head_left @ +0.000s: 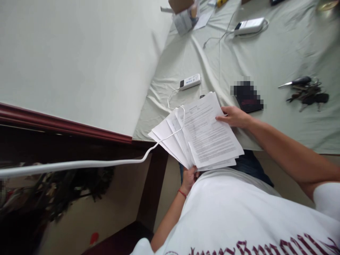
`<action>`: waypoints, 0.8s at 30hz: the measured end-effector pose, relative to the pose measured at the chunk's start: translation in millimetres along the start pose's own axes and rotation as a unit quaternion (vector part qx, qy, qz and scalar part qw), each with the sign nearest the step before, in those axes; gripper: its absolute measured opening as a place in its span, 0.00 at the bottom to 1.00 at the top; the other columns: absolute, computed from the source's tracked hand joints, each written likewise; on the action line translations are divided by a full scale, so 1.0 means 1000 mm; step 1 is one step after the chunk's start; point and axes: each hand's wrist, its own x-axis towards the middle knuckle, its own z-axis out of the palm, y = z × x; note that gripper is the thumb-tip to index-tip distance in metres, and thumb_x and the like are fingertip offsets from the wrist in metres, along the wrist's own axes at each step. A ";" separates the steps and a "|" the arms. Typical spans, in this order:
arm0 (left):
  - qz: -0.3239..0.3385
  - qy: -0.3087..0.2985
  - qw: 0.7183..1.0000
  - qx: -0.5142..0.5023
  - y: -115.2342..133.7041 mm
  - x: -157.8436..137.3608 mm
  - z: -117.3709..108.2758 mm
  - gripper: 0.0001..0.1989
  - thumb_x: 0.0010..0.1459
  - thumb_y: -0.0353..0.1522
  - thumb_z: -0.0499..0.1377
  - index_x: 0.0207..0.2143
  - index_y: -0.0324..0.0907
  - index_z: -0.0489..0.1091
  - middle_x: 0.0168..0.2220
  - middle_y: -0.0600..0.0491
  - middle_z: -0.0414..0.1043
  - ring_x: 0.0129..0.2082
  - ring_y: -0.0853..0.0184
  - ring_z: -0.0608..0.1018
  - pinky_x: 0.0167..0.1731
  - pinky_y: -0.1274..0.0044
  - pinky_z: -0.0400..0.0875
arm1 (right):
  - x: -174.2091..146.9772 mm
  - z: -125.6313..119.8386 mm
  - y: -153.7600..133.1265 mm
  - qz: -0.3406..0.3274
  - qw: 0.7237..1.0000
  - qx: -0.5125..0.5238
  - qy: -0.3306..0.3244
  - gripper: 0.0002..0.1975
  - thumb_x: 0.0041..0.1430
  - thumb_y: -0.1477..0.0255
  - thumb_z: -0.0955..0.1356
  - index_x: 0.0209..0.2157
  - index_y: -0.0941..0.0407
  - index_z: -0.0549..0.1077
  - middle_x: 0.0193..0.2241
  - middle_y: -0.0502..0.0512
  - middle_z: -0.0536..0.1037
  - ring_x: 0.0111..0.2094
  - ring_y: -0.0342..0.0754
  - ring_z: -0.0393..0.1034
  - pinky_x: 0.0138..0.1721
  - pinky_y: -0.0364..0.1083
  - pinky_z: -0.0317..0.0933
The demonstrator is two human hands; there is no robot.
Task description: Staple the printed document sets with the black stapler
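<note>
Several printed paper sheets [205,131] are fanned out over the table's near edge, just in front of the white shirt. My left hand [189,179], with a red string at the wrist, is closed on their bottom corner. At the right edge of the top sheet, my right hand [233,117] pinches the paper between thumb and fingers. Dense lines of text cover the top sheet; the sheets under it show only in part. A white cable [148,152] runs across the fanned sheets on the left.
A green cloth covers the table [183,56]. A white power bank [190,81] lies beyond the papers, and another power bank [249,26] farther back. To the right are a dark, partly blurred object [248,97] and a bunch of keys [309,92]. A white wall [79,63] borders the left.
</note>
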 end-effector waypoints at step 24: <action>0.023 -0.051 0.993 -0.108 -0.016 0.013 -0.008 0.31 0.45 0.51 0.75 0.41 0.38 0.74 0.26 0.57 0.76 0.13 0.78 0.62 0.14 0.80 0.50 | -0.007 -0.007 -0.006 0.039 0.984 0.158 -0.078 0.08 0.52 0.67 0.76 0.35 0.54 0.81 0.35 0.57 0.85 0.36 0.57 0.81 0.36 0.50 0.76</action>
